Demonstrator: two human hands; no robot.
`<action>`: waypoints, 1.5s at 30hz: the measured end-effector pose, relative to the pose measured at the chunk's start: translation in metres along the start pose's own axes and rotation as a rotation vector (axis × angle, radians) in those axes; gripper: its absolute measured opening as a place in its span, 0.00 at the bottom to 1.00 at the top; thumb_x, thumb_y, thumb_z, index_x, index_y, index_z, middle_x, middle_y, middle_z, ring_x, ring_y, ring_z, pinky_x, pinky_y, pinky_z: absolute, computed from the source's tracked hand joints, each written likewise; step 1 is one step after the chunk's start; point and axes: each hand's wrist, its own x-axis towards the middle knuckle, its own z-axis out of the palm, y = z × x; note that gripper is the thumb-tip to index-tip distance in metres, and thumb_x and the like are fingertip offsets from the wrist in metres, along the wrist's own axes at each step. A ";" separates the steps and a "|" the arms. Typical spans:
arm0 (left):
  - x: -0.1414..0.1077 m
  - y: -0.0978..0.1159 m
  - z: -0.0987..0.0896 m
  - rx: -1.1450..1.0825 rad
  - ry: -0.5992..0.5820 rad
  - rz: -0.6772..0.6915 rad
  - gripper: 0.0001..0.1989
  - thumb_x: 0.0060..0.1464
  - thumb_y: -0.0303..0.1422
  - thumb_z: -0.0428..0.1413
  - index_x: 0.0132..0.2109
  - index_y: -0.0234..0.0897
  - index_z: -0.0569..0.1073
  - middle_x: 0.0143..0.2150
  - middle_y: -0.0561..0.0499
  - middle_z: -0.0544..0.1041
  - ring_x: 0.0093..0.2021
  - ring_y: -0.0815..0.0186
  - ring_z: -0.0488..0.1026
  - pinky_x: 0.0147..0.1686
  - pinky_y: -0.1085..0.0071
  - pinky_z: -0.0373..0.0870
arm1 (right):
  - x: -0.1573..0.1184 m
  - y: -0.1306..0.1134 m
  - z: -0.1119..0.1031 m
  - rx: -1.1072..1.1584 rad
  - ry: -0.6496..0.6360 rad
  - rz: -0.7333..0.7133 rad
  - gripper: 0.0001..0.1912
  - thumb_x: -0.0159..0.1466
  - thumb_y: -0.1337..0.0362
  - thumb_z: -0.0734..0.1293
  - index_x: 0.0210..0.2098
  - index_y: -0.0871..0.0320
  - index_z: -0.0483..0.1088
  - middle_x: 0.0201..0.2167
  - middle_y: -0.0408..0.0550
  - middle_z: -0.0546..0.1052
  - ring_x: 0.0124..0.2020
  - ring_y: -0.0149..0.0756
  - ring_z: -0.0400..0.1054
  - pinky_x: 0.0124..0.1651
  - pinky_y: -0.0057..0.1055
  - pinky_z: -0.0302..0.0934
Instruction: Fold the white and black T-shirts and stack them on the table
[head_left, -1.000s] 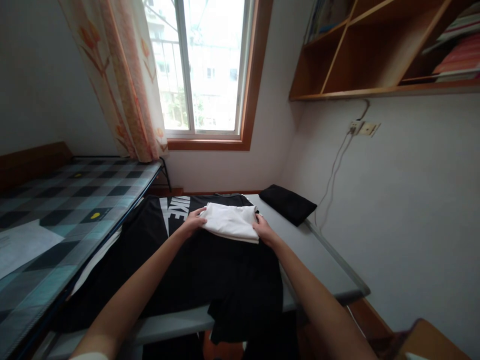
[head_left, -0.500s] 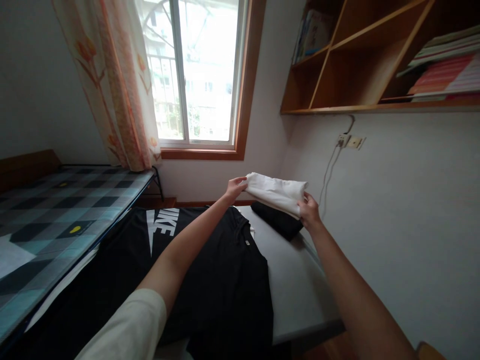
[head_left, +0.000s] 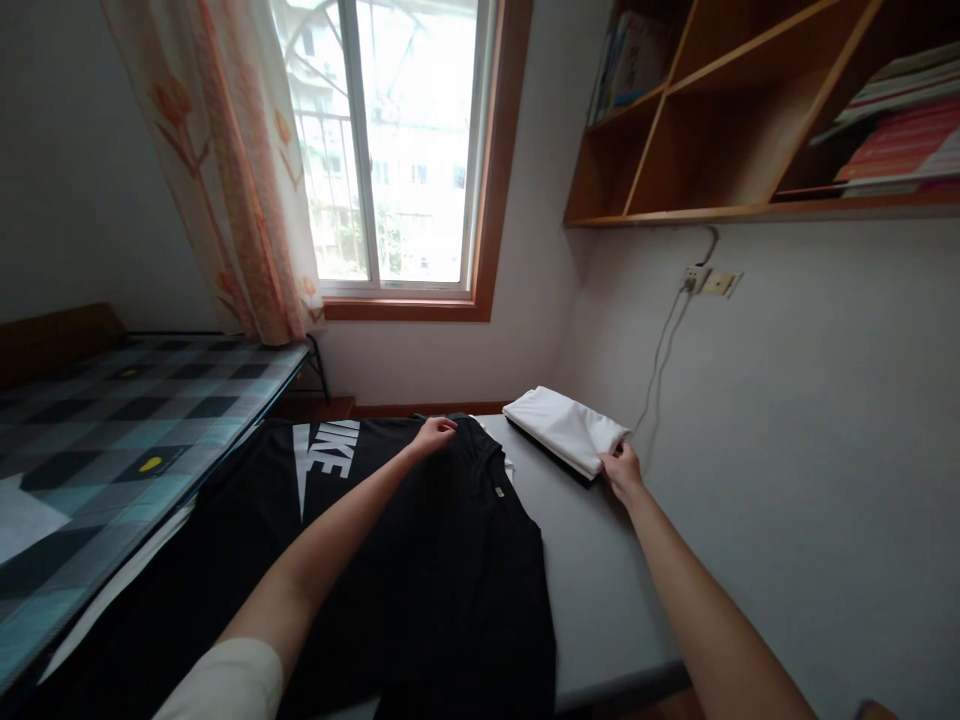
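Note:
A white folded garment lies on top of a black folded garment, whose dark edge shows beneath it. My right hand pinches the near right corner of the white one. Away from that pile, my left hand hovers over the collar end of a spread black shirt, fingers loosely bent and holding nothing. Large white NIKE lettering marks the shirt. Some white cloth peeks out beside its neckline.
The pale tabletop runs along the right wall. On the left stands a bed with a checked mattress. Wooden shelves with books hang at upper right, above a socket with a dangling cord. A curtain hangs beside the window.
The white folded garment has come down onto the black folded one. My left hand has let go of it and moved left over the black shirt; my right hand has lowered with it.

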 end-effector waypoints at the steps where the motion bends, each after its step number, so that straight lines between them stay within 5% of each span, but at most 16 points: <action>1: -0.008 -0.006 -0.012 0.025 0.015 0.012 0.11 0.45 0.33 0.60 0.37 0.35 0.78 0.36 0.46 0.79 0.39 0.61 0.76 0.44 0.63 0.73 | 0.000 -0.002 -0.002 -0.071 0.007 0.029 0.32 0.49 0.67 0.67 0.54 0.63 0.65 0.38 0.56 0.76 0.39 0.46 0.70 0.42 0.39 0.67; 4: -0.039 -0.025 -0.051 0.150 0.037 0.079 0.12 0.44 0.34 0.60 0.39 0.38 0.78 0.44 0.46 0.78 0.48 0.57 0.74 0.54 0.61 0.67 | -0.011 -0.010 -0.004 -0.357 0.112 -0.015 0.33 0.51 0.66 0.66 0.57 0.64 0.64 0.48 0.63 0.71 0.49 0.53 0.65 0.49 0.45 0.62; 7: -0.078 -0.045 -0.089 0.490 0.016 0.188 0.18 0.50 0.37 0.57 0.48 0.38 0.77 0.54 0.42 0.73 0.55 0.55 0.70 0.58 0.60 0.63 | -0.034 -0.017 0.007 -0.571 0.192 -0.293 0.28 0.58 0.62 0.62 0.58 0.58 0.65 0.59 0.61 0.63 0.57 0.56 0.57 0.54 0.50 0.55; 11: -0.130 -0.063 -0.118 0.797 -0.010 0.081 0.27 0.54 0.44 0.54 0.57 0.34 0.71 0.64 0.36 0.63 0.64 0.48 0.60 0.61 0.53 0.56 | -0.059 -0.018 0.030 -0.762 0.001 -0.433 0.24 0.62 0.59 0.60 0.57 0.55 0.66 0.57 0.58 0.65 0.58 0.52 0.54 0.57 0.52 0.50; 17: -0.194 -0.069 -0.109 0.942 -0.015 -0.013 0.36 0.56 0.55 0.48 0.66 0.43 0.60 0.69 0.38 0.53 0.69 0.42 0.45 0.61 0.40 0.45 | -0.088 -0.028 0.054 -0.832 -0.024 -0.470 0.23 0.62 0.60 0.62 0.55 0.61 0.68 0.57 0.62 0.64 0.62 0.56 0.49 0.62 0.56 0.41; 22: -0.212 -0.069 -0.090 1.085 0.054 -0.008 0.34 0.60 0.53 0.41 0.68 0.42 0.55 0.70 0.40 0.51 0.70 0.46 0.43 0.63 0.42 0.40 | -0.155 -0.047 0.079 -0.594 -0.490 -0.674 0.24 0.66 0.54 0.58 0.56 0.58 0.68 0.58 0.57 0.66 0.60 0.47 0.57 0.59 0.42 0.54; 25: -0.212 -0.067 -0.087 1.134 0.084 -0.012 0.33 0.61 0.53 0.40 0.68 0.43 0.54 0.70 0.42 0.52 0.70 0.47 0.43 0.64 0.44 0.40 | -0.191 -0.051 0.090 -0.591 -0.621 -0.730 0.26 0.66 0.51 0.56 0.59 0.57 0.66 0.61 0.55 0.65 0.63 0.47 0.55 0.62 0.45 0.49; 36: -0.224 -0.050 -0.088 1.123 0.118 -0.083 0.32 0.60 0.53 0.41 0.67 0.45 0.57 0.70 0.42 0.53 0.69 0.46 0.47 0.63 0.45 0.43 | -0.200 -0.054 0.088 -0.674 -0.655 -0.737 0.28 0.68 0.54 0.56 0.64 0.56 0.59 0.64 0.54 0.62 0.65 0.44 0.52 0.65 0.46 0.44; 41: -0.262 -0.054 -0.110 1.161 0.197 -0.234 0.36 0.57 0.57 0.44 0.67 0.45 0.57 0.69 0.38 0.54 0.68 0.37 0.45 0.60 0.36 0.42 | -0.212 -0.055 0.075 -0.704 -0.686 -0.803 0.26 0.69 0.52 0.54 0.64 0.50 0.60 0.65 0.52 0.61 0.66 0.46 0.50 0.65 0.48 0.43; 45: -0.293 -0.069 -0.130 1.144 0.171 -0.216 0.35 0.58 0.57 0.42 0.68 0.50 0.54 0.70 0.43 0.50 0.69 0.42 0.43 0.60 0.36 0.40 | -0.235 -0.048 0.057 -0.713 -0.713 -0.825 0.32 0.67 0.43 0.52 0.64 0.52 0.59 0.67 0.55 0.56 0.68 0.47 0.46 0.66 0.48 0.42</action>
